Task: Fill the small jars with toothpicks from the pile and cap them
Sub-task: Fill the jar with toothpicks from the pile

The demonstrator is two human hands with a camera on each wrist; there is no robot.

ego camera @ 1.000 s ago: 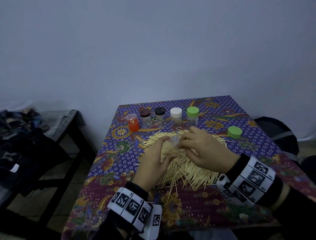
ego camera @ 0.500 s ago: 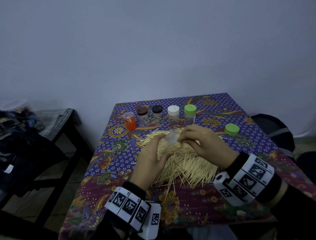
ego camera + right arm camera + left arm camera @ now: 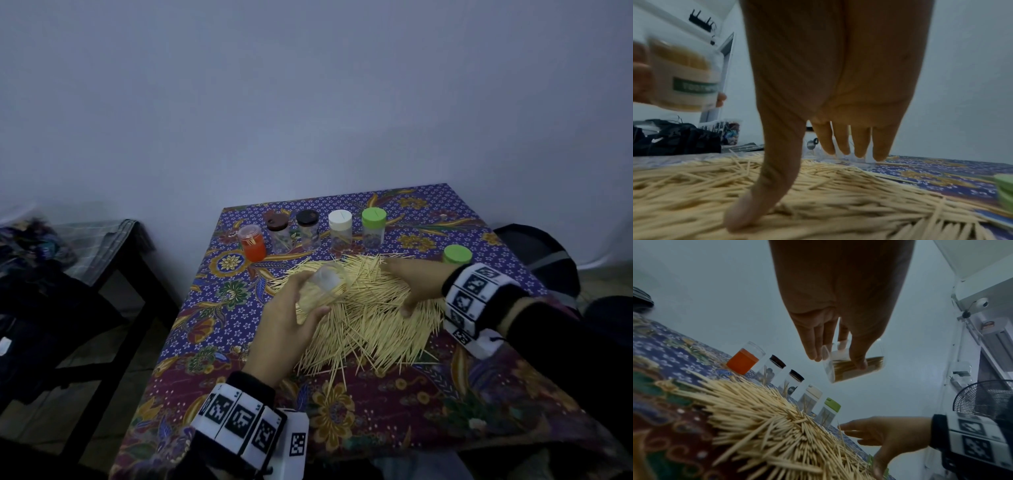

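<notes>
A: What are the left fingers (image 3: 812, 340) doing?

B: Curled round a clear jar (image 3: 320, 286) with the thumb on the other side. The left hand (image 3: 284, 325) holds it tilted above the near-left edge of the pile (image 3: 363, 308). The jar is uncapped and packed with toothpicks.

A: And the right fingers (image 3: 840, 139)?

B: Straight and spread, holding nothing. The thumb tip presses into the toothpicks; in the right wrist view the fingertips hang just over the far side of the heap. The right hand (image 3: 414, 282) lies palm down over the pile's right part.

A: Where is the pile?

B: Spread across the middle of the patterned cloth (image 3: 376, 418), between the hands and the row of jars.

A: The row?

B: Five stand behind it. From the left: an orange jar (image 3: 252, 244) with a clear lid, then ones capped brown (image 3: 277, 221), black (image 3: 307, 218), white (image 3: 340, 220) and green (image 3: 374, 217). A few toothpicks show in the clear ones.

A: Any loose cap?

B: A green cap (image 3: 457, 254) lies on the cloth just beyond the right wrist, apart from the row.
</notes>
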